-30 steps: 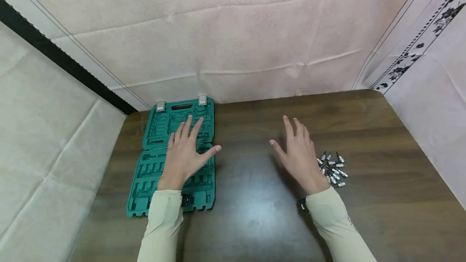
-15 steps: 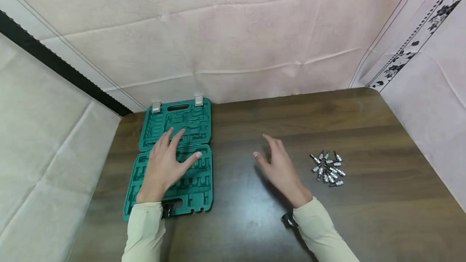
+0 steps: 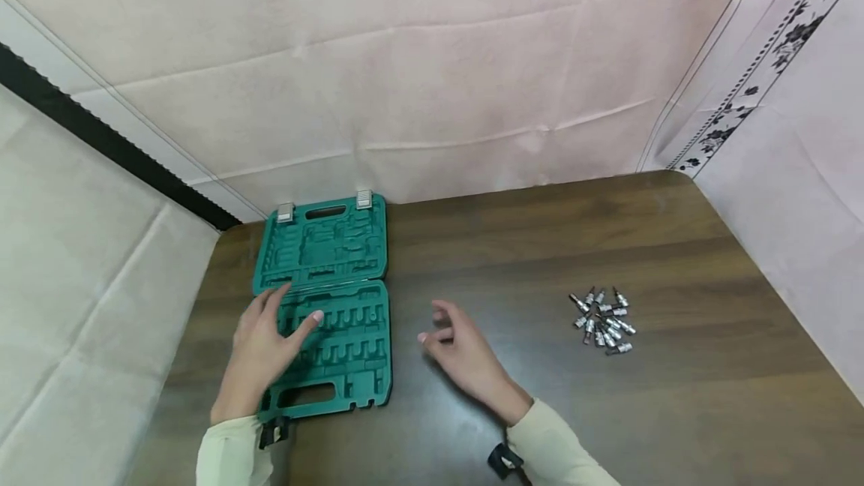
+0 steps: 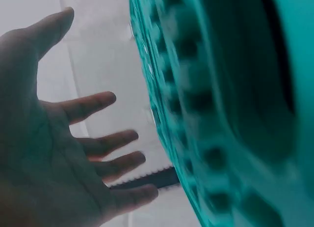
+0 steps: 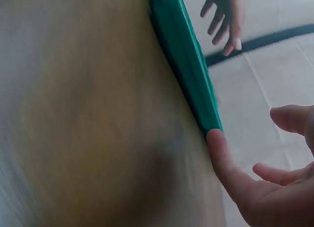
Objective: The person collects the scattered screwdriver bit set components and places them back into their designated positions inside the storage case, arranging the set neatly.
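A green plastic tool case (image 3: pixel 367 328) lies unfolded on the table, its moulded slots facing up and holding no tools. My left hand (image 3: pixel 253 355) is over the case's left side, fingers spread and relaxed, with nothing in the palm. The left wrist view shows that hand (image 4: pixel 64 143) apart from the case's slotted face (image 4: pixel 196 84). To the right of the case, low over the table, is my right hand (image 3: pixel 469 362), its fingers loosely bent and holding nothing. In the right wrist view, a fingertip (image 5: pixel 216 138) overlaps the end of the case edge (image 5: pixel 184 60).
Several small shiny metal pieces (image 3: pixel 610 325), some dark-tipped like bit sockets, lie in a pile on the right of the brown wooden table (image 3: pixel 702 366). A pale cloth backdrop (image 3: pixel 445 81) rises behind the table's back edge. Two metal latches (image 3: pixel 364 199) top the case lid.
Both hands have moved left and toward the body, the left from over the case's middle to its left side. The right has come away from the metal pieces, its fingers bending more.
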`<state>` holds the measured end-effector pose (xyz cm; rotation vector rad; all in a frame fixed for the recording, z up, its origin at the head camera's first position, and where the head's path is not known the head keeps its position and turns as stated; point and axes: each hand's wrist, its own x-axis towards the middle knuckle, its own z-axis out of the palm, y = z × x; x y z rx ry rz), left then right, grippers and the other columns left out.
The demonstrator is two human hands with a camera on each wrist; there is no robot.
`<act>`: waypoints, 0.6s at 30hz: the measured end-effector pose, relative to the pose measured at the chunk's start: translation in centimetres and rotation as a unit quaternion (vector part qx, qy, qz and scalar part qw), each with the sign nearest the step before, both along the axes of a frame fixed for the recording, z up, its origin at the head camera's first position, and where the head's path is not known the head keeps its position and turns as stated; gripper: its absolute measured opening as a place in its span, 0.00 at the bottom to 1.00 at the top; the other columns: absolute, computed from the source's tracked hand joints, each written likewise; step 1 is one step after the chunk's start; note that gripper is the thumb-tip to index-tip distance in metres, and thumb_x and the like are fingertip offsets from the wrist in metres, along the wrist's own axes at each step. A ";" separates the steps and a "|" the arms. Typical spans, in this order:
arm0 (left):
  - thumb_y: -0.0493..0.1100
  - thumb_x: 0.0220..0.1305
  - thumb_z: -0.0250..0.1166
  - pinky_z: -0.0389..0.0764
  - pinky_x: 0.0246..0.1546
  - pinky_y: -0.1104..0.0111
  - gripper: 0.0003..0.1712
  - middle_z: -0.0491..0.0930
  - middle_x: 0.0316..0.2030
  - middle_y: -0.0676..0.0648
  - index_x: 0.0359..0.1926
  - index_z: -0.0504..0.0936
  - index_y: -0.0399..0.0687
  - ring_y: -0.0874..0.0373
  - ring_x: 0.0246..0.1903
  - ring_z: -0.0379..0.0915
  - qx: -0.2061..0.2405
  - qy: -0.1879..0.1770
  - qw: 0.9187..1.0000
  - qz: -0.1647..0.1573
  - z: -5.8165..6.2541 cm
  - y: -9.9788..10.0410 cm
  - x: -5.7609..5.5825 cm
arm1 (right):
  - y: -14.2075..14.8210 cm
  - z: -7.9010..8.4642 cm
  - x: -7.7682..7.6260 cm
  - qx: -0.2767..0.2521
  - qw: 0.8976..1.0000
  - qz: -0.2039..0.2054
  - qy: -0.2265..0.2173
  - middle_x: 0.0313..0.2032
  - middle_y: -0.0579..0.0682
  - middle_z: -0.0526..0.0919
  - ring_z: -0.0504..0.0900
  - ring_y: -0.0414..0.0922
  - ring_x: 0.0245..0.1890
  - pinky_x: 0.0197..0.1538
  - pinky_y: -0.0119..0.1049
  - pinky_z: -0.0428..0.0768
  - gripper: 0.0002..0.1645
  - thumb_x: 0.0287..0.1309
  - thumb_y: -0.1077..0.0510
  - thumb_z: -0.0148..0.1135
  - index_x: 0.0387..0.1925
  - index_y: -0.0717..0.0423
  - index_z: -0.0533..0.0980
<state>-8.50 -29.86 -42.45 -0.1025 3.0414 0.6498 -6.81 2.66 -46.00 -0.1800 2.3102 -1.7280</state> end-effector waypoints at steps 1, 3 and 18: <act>0.71 0.73 0.60 0.53 0.67 0.22 0.54 0.50 0.77 0.22 0.82 0.57 0.39 0.19 0.74 0.47 -0.001 -0.005 1.000 0.011 0.0 -0.5 0.2 | -0.4 -0.2 0.2 -0.011 1.000 0.010 -0.008 0.66 0.62 0.75 0.85 0.50 0.54 0.51 0.45 0.87 0.37 0.74 0.52 0.66 0.76 0.59 0.64; 0.71 0.72 0.60 0.51 0.66 0.21 0.55 0.47 0.77 0.21 0.82 0.55 0.39 0.18 0.74 0.44 0.003 -0.018 0.999 0.035 -0.2 -1.4 0.5 | -1.2 -0.6 0.4 -0.030 0.999 0.026 -0.021 0.66 0.61 0.74 0.85 0.49 0.53 0.49 0.41 0.88 0.37 0.75 0.52 0.65 0.76 0.60 0.64; 0.79 0.69 0.56 0.52 0.67 0.21 0.69 0.34 0.78 0.18 0.84 0.30 0.40 0.15 0.74 0.36 0.026 -0.131 0.988 0.082 -2.5 -4.8 1.5 | -3.7 -1.9 0.9 -0.123 0.988 0.055 -0.082 0.59 0.63 0.76 0.88 0.52 0.43 0.42 0.39 0.90 0.33 0.75 0.60 0.64 0.74 0.66 0.64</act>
